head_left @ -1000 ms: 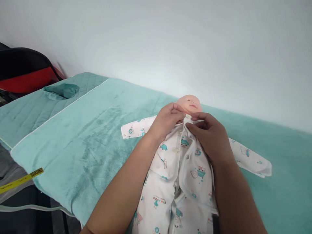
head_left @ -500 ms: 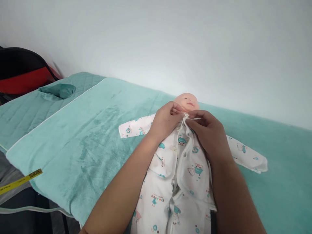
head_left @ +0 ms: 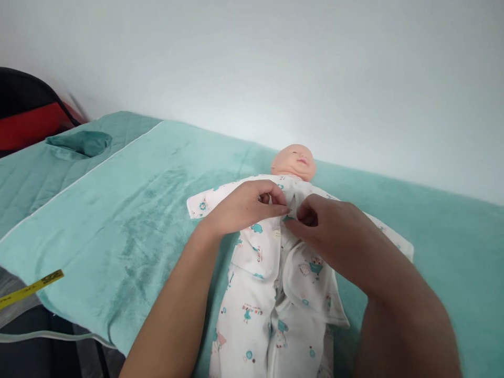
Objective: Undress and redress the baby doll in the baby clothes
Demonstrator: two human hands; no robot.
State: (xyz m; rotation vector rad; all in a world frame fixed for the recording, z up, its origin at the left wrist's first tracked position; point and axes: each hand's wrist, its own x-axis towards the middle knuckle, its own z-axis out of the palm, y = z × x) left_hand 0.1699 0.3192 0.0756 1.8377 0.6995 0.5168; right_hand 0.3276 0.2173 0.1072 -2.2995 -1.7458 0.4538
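A baby doll (head_left: 294,159) lies on its back on a teal towel (head_left: 129,220), dressed in a white romper (head_left: 255,294) printed with small teal pictures. My left hand (head_left: 244,207) pinches the left edge of the romper's front at the chest. Facing it, my right hand (head_left: 326,231) pinches the right edge, the fingertips of both almost meeting. Below my hands the front placket hangs apart, and one sleeve (head_left: 205,202) lies spread to the left.
A quilted teal mat (head_left: 35,168) lies under the towel at the left, with a folded corner. A black and red chair (head_left: 27,113) stands at the far left. A yellow tape measure (head_left: 31,286) sticks out at the lower left. A white wall runs behind.
Both hands have come down from the doll's neck to its chest. The collar now lies closed under the chin. The view has shifted a little.
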